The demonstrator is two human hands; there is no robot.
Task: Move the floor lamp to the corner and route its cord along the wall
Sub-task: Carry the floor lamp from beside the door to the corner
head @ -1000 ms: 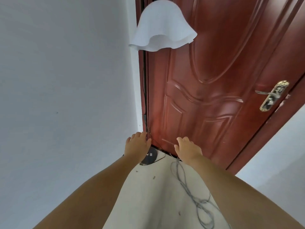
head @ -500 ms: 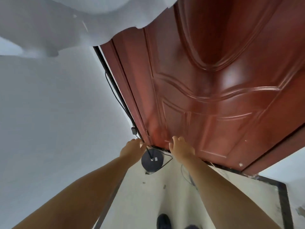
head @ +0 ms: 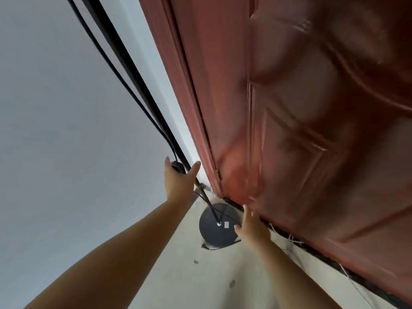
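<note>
Standing in the corner where the pale wall (head: 66, 130) met the door, the floor lamp's base (head: 217, 228) sat flat on the floor: a round, matte black disc w/ a small white sticker (head: 226, 224) near its centre. Any print on that sticker was too small to read. A thin black pole (head: 124, 63) rose from a shiny fitting at the disc's middle and leaned up and left out of the top of view. The cord (head: 116, 72), a slimmer black line, ran alongside the pole on its left, apart from it higher up and closing in lower down, ending at a small dark inline block (head: 177, 166), prob. a switch. More cord looped over the disc and trailed off its lower edge onto the floor.

My left hand (head: 179, 186) was up at that block, thumb and fingers spread in a V w/ pole and cord passing between them; I couldn't tell whether it actually gripped either. My right hand (head: 250, 227) was at the disc's right edge, fingers loosely spread, closed on nothing that I could see; touching the disc or not, couldn't tell.

Right of it all stood the door (head: 301, 130), glossy reddish-brown wood w/ raised moulded panels, blurred. A dark strip ran along its bottom edge. The floor (head: 211, 284) was pale, smooth, a few small dark specks on it.
</note>
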